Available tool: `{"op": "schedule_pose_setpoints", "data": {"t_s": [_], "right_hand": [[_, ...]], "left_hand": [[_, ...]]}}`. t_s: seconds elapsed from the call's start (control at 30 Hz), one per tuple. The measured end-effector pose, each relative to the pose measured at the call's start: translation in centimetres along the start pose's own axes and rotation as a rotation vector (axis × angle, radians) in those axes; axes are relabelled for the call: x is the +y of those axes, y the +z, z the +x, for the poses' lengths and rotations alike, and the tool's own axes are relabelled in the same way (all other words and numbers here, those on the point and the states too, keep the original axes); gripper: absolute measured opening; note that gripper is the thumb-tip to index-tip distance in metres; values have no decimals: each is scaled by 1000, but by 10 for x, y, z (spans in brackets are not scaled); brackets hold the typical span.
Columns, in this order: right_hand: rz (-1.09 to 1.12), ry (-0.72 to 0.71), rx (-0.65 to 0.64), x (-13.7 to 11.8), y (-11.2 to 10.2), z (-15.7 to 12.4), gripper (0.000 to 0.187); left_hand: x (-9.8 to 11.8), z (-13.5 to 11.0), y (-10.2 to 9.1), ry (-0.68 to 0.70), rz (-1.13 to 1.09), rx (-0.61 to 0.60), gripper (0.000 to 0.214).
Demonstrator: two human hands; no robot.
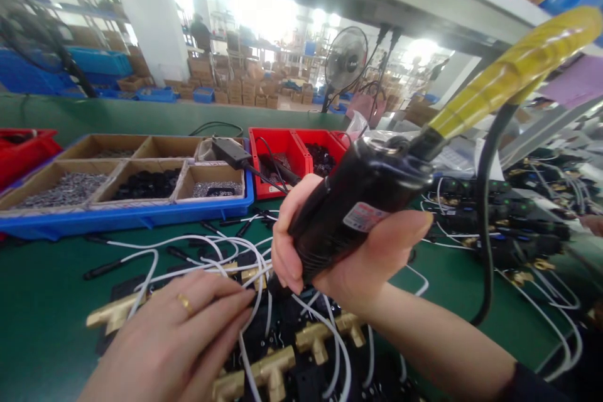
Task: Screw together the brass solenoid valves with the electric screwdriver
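Green counter (38, 320), blue divided tray (141, 220) toward back; fan (348, 59), cartons (242, 92) beyond. Right hand (355, 276) grasping black corded tool (351, 201) above brass fittings (274, 367); left hand (172, 326) beside white cables (257, 257), grip unclear.

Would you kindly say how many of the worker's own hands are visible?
2: the left hand, lower left, beside white cables; the right hand, central, gripping a black tool.

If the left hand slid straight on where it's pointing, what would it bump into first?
The left hand would probably meet the nearest white cable first, then the black electric screwdriver; depth is unclear.
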State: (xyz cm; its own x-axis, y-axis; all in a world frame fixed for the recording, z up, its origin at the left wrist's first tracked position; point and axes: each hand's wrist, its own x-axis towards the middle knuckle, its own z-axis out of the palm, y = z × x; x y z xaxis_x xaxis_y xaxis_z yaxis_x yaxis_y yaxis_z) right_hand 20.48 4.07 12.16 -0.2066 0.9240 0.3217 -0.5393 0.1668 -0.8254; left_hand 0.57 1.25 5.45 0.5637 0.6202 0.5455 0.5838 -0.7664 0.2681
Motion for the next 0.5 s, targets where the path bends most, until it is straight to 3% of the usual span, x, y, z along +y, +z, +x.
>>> {"op": "schedule_pose_setpoints", "data": {"t_s": [0.07,0.23,0.5], "right_hand": [[3,-2,-39,3,2,-1,63],[-47,-48,-90,8,2,-2,60],[-149,-100,-47,12,1,-1,68]], "left_hand": [[-11,21,1,-37,-59,-47,24],[-24,52,10,-177,-178,-364,21],[-22,59,17,-273,-309,-430,22]]}}
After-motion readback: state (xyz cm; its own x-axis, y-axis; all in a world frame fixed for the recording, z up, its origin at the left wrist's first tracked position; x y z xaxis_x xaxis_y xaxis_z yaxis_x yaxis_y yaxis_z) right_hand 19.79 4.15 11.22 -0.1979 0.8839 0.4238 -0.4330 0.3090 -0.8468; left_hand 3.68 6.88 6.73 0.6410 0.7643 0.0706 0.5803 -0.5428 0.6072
